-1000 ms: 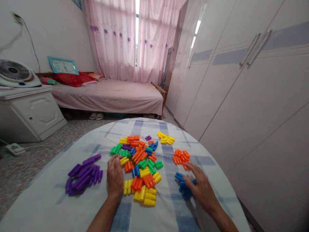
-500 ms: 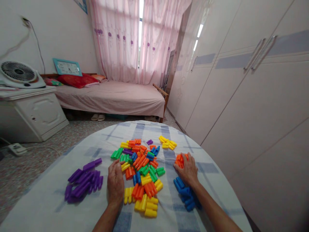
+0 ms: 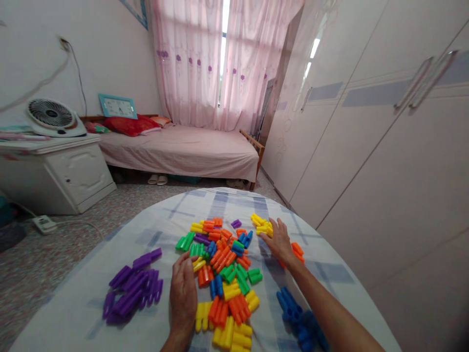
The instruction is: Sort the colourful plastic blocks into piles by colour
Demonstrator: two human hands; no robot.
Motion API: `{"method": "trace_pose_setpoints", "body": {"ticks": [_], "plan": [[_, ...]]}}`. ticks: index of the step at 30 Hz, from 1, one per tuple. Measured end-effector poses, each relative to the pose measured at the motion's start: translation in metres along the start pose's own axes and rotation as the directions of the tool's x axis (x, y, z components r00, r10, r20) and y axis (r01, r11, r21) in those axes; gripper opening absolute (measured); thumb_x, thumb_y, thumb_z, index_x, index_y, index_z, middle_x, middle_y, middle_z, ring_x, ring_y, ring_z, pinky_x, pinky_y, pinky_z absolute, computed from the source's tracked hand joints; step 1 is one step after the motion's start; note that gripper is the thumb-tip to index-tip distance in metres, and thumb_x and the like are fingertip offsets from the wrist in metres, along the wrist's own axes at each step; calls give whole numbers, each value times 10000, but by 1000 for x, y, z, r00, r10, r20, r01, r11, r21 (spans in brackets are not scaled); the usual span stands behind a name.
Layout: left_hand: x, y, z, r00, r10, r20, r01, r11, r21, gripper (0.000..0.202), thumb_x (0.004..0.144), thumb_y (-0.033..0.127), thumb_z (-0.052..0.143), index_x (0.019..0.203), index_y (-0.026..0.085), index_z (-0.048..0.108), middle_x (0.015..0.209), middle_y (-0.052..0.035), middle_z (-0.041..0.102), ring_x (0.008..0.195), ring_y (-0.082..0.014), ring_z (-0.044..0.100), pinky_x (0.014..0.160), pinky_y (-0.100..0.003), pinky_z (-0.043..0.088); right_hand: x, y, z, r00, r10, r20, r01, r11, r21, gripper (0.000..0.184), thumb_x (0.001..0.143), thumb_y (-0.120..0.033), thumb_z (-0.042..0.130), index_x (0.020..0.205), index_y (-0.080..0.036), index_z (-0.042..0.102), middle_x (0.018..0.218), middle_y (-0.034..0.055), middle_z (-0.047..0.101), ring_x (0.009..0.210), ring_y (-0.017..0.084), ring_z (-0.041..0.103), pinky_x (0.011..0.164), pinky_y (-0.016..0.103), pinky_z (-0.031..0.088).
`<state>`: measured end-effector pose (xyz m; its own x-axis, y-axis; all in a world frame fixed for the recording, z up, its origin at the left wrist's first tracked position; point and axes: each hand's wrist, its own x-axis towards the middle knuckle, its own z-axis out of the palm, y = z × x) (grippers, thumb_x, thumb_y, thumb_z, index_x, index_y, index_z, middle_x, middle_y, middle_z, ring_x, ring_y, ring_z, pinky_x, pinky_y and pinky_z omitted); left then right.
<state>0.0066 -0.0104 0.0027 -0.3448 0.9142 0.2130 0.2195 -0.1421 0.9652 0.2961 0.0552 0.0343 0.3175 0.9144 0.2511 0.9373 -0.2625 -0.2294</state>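
My left hand (image 3: 184, 291) lies along the left edge of a mixed pile of bullet-shaped plastic building pieces (image 3: 222, 258), its fingers loosely stretched and touching or close to a yellow piece (image 3: 199, 264). With fingers apart, my right hand (image 3: 279, 243) hovers by a small group of yellow pieces (image 3: 261, 225), and nothing shows in its grasp. Orange pieces (image 3: 297, 252) sit partly hidden behind the right wrist. Below the right forearm is a blue group (image 3: 293, 310), partly covered by the arm. Purple pieces (image 3: 134, 288) are heaped left of my left hand.
A checked cloth covers the round table (image 3: 172, 205). Beyond it stand a bed (image 3: 183, 146) with a pink sheet, a white cabinet (image 3: 84, 176) carrying a fan (image 3: 54, 117), and a tall wardrobe (image 3: 366, 161) on the right. A power strip (image 3: 45, 224) lies on the floor.
My right hand has left the orange group and moved up and away to the yellow group, its fingers opening. My left hand stays beside the pile. The view has shifted slightly.
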Motion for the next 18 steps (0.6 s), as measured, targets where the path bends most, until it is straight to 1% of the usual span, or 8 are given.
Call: {"method": "trace_pose_setpoints", "body": {"ticks": [2, 4, 7, 10, 13, 15, 18], "plan": [[0, 0, 0, 1000, -5, 5, 5, 1000, 2, 464, 914, 508, 298, 1004, 182, 616, 1234, -82, 538, 1180, -219, 495, 1075, -398, 337, 10, -12, 7, 996, 75, 44, -74, 997, -24, 663, 812, -454, 528, 1406, -199, 383, 1472, 141, 306, 1337, 361, 285, 1032, 480, 312], [0, 1, 0, 1000, -21, 13, 21, 1000, 0, 465, 913, 510, 299, 1006, 184, 618, 1254, -79, 526, 1182, -220, 496, 1079, -398, 334, 16, -19, 15, 992, 113, 50, -112, 993, -30, 656, 813, -446, 518, 1402, -185, 393, 1459, 157, 320, 1317, 393, 301, 1013, 504, 320], [1, 1, 0, 999, -46, 18, 46, 999, -4, 471, 910, 521, 301, 990, 191, 627, 1269, -73, 518, 1193, -224, 488, 1079, -400, 337, 24, -22, 26, 988, 139, 64, -137, 990, -35, 619, 845, -451, 464, 1403, -191, 391, 1458, 145, 326, 1308, 375, 315, 1008, 489, 327], [1, 1, 1, 998, -62, 16, 62, 998, -10, 476, 909, 529, 302, 977, 193, 634, 1267, -71, 521, 1205, -226, 478, 1079, -403, 339, 34, -26, 34, 989, 127, 71, -125, 992, -34, 593, 872, -441, 427, 1416, -212, 368, 1474, 125, 313, 1322, 337, 302, 1026, 462, 313], [0, 2, 2, 997, -72, 17, 73, 997, -24, 462, 914, 520, 310, 991, 197, 631, 1265, -66, 522, 1202, -218, 481, 1069, -394, 354, 45, -31, 38, 992, 104, 70, -103, 994, -24, 589, 877, -424, 428, 1419, -199, 369, 1481, 132, 305, 1336, 337, 282, 1038, 462, 295], [0, 1, 2, 997, -79, 19, 80, 996, -29, 453, 919, 512, 313, 1005, 197, 626, 1263, -65, 523, 1194, -212, 488, 1063, -384, 363, 51, -34, 38, 994, 81, 70, -80, 997, -10, 583, 870, -416, 447, 1407, -197, 392, 1477, 133, 315, 1332, 342, 289, 1029, 471, 303], [-1, 1, 2, 997, -78, 13, 78, 997, -20, 443, 927, 499, 309, 1010, 199, 625, 1265, -62, 524, 1198, -205, 486, 1065, -374, 359, 56, -40, 32, 998, 47, 52, -47, 999, 11, 599, 858, -438, 465, 1397, -186, 402, 1470, 151, 323, 1331, 363, 275, 1013, 525, 297]]}}
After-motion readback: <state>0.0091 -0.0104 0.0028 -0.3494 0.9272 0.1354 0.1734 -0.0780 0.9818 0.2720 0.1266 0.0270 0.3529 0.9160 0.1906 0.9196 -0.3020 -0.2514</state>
